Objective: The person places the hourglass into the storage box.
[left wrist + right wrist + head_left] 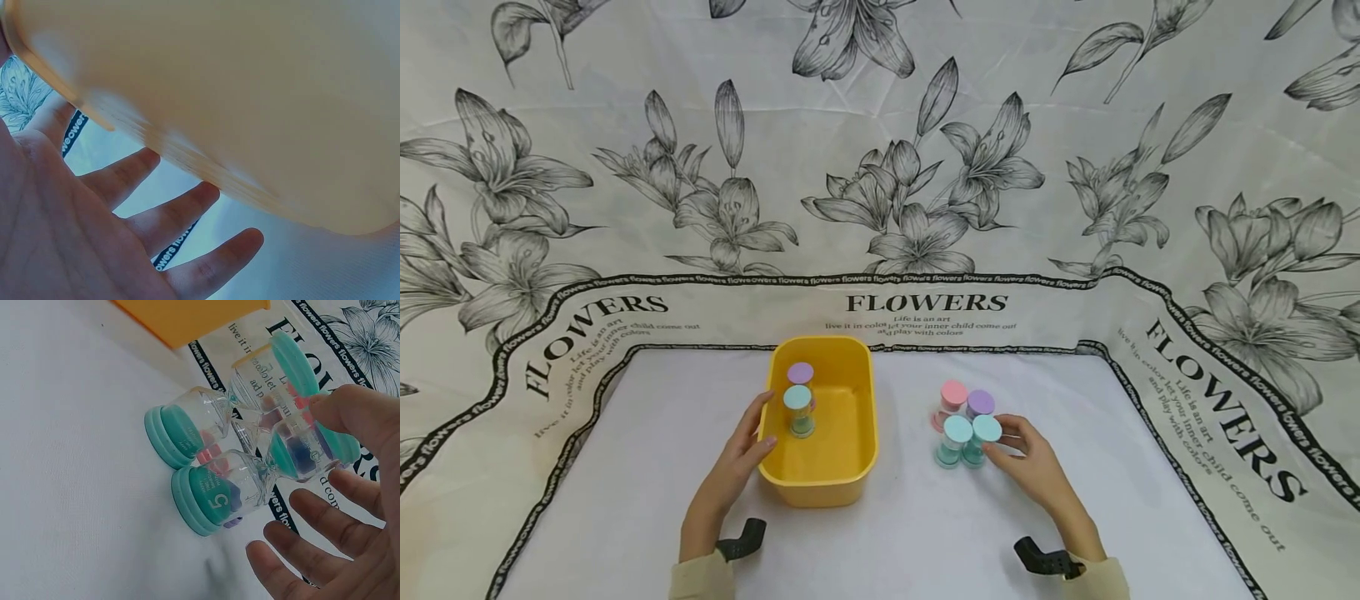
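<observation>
My left hand (741,458) is at the left side of a yellow plastic bin (850,400). Its thumb and index finger reach the rim, and in the left wrist view other fingers (181,212) extend spread along the outer wall. Inside the bin stand a purple-capped sand timer (801,373) and a teal-capped sand timer (797,400). To the right, my right hand (1033,458) pinches a teal-capped sand timer (985,429) by its upper cap between thumb and index finger. Against it stands another teal sand timer (957,431), with a purple one (981,403) and a pink one (954,394) behind.
White cloth (910,533) covers the tabletop. A flower-printed fabric (925,208) with a black lettered border rises behind and along both sides. The yellow bin stands left of the sand timer cluster, with a strip of cloth between them.
</observation>
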The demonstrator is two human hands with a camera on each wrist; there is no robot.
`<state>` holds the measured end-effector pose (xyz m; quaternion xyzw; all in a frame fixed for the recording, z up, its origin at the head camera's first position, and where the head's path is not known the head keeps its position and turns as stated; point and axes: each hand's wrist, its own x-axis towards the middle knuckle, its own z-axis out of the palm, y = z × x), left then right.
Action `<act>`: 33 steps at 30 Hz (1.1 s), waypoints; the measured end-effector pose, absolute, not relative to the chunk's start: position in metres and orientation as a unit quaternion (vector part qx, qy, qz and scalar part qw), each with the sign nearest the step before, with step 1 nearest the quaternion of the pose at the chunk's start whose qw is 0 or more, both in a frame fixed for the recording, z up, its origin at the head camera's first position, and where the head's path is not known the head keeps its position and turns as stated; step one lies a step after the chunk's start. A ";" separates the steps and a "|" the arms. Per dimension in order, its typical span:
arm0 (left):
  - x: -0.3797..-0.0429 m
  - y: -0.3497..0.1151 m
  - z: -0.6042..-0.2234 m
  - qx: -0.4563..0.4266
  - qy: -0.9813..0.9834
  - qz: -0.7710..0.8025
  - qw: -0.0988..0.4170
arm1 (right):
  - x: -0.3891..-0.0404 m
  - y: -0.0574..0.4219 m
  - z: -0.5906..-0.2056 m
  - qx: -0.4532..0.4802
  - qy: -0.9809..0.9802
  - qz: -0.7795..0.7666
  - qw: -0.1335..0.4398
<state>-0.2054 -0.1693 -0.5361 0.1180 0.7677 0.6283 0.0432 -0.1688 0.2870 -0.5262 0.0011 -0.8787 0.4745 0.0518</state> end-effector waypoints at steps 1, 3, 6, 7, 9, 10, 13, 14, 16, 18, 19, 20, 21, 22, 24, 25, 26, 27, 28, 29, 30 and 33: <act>-0.205 -0.169 -0.536 0.118 0.768 0.628 0.042 | -0.169 0.286 -0.527 0.001 -0.879 0.474 0.057; -0.205 -0.170 -0.536 0.119 0.768 0.628 0.041 | -0.170 0.285 -0.528 0.000 -0.879 0.474 0.063; -0.205 -0.170 -0.537 0.125 0.768 0.628 0.039 | -0.170 0.283 -0.528 -0.003 -0.878 0.474 0.067; -0.205 -0.170 -0.537 0.126 0.768 0.627 0.038 | -0.171 0.282 -0.527 -0.003 -0.878 0.475 0.067; -0.205 -0.171 -0.538 0.128 0.767 0.628 0.038 | -0.171 0.282 -0.527 -0.004 -0.877 0.476 0.065; -0.205 -0.171 -0.538 0.129 0.767 0.628 0.039 | -0.171 0.281 -0.527 -0.005 -0.876 0.478 0.063; -0.205 -0.172 -0.539 0.136 0.763 0.630 0.040 | -0.170 0.281 -0.525 -0.010 -0.874 0.482 0.057; -0.205 -0.172 -0.539 0.139 0.762 0.631 0.040 | -0.169 0.281 -0.525 -0.011 -0.874 0.482 0.055; -0.206 -0.172 -0.540 0.143 0.760 0.633 0.041 | -0.169 0.282 -0.524 -0.012 -0.876 0.480 0.052; -0.206 -0.172 -0.540 0.145 0.758 0.635 0.040 | -0.168 0.282 -0.523 -0.013 -0.877 0.477 0.051; -0.206 -0.172 -0.540 0.145 0.758 0.635 0.040 | -0.168 0.283 -0.523 -0.013 -0.878 0.475 0.052; -0.206 -0.172 -0.540 0.144 0.758 0.635 0.041 | -0.168 0.283 -0.522 -0.014 -0.879 0.473 0.051; -0.206 -0.172 -0.540 0.143 0.758 0.635 0.041 | -0.167 0.284 -0.521 -0.015 -0.880 0.472 0.051; -0.205 -0.172 -0.540 0.142 0.759 0.634 0.041 | -0.167 0.285 -0.520 -0.015 -0.880 0.472 0.051; -0.205 -0.172 -0.540 0.140 0.760 0.633 0.041 | -0.166 0.287 -0.518 -0.016 -0.881 0.469 0.055; -0.205 -0.172 -0.540 0.140 0.761 0.633 0.041 | -0.165 0.288 -0.516 -0.015 -0.882 0.468 0.057; -0.205 -0.172 -0.540 0.139 0.762 0.632 0.040 | -0.165 0.290 -0.513 -0.015 -0.882 0.467 0.060; -0.205 -0.172 -0.540 0.139 0.762 0.631 0.039 | -0.164 0.291 -0.509 -0.014 -0.883 0.465 0.064; -0.205 -0.172 -0.540 0.139 0.763 0.631 0.039 | -0.164 0.292 -0.506 -0.012 -0.883 0.464 0.069; -0.205 -0.172 -0.540 0.140 0.762 0.631 0.038 | -0.163 0.293 -0.502 -0.011 -0.883 0.463 0.074; -0.205 -0.172 -0.540 0.141 0.763 0.630 0.038 | -0.163 0.294 -0.498 -0.009 -0.882 0.464 0.079; -0.205 -0.172 -0.540 0.142 0.763 0.630 0.037 | -0.160 0.298 -0.486 0.010 -0.875 0.472 0.103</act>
